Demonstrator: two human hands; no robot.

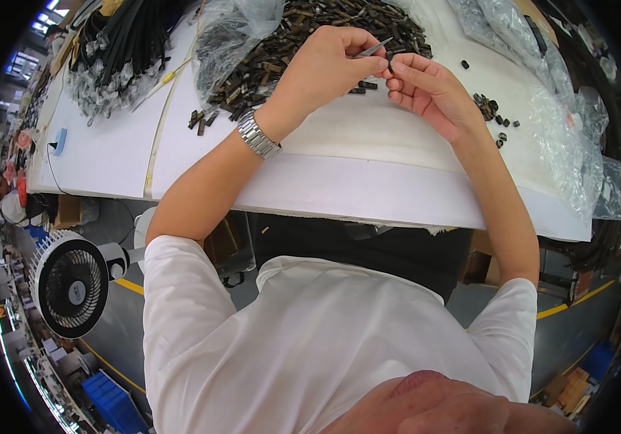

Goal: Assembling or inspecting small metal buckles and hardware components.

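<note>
Small pieces (260, 74), far, are showing brown and black; held piece (390, 66) is showing black. Table (368, 173) is showing white. Wristwatch (254, 135), left, is gleaming silver. Straps (134, 43), far left, are showing black. Fan (77, 292), near left, is mixing black, white.

The left hand (322, 66) hides the rear of the pointed metal tool (374, 48), and between it and the right hand (437, 90) a small dark piece (390, 66) is mostly covered (its shape is too small to tell). The pile of brown-black pieces (270, 64) and the black cords (135, 45) run past the top edge.
</note>
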